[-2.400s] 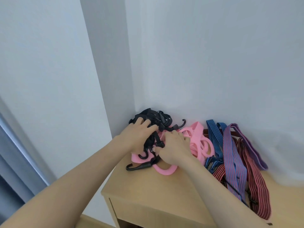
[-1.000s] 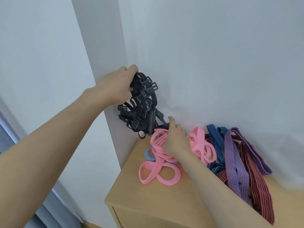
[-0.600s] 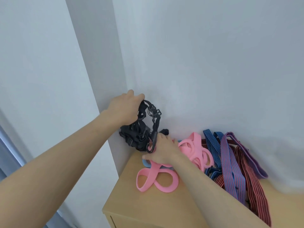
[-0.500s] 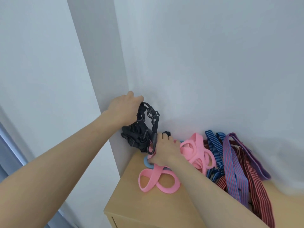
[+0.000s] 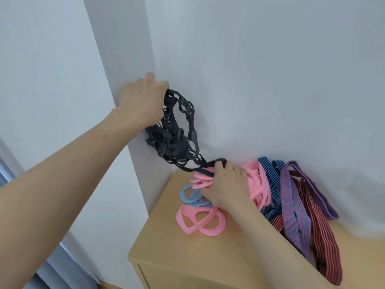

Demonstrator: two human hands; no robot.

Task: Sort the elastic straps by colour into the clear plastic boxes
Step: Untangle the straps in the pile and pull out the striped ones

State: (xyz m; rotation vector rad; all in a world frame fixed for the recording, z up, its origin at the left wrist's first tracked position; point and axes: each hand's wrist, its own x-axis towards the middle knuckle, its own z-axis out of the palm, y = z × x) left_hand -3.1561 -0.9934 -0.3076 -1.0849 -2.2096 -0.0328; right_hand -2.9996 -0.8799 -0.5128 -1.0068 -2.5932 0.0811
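While the left hand [image 5: 143,101] lifts the black straps [image 5: 177,140] against the wall, the right hand [image 5: 226,187] holds down the pile on the wooden cabinet [image 5: 187,259].

Head view: the left hand's fingers are curled tight round the top of the black tangle, which hangs above the cabinet's far left corner, with one strand running taut down to the right hand. The right hand's fingers are bent over the pink straps [image 5: 257,184] near that corner and grip a bunch of them. Its fingertips touch the black strand's end, but I cannot tell if they pinch it. A pale blue loop [image 5: 190,195] lies just left of that hand. A pink figure-eight loop [image 5: 201,223] lies nearer the front edge. Striped straps [image 5: 291,201] in blue, purple and red are heaped toward the right.
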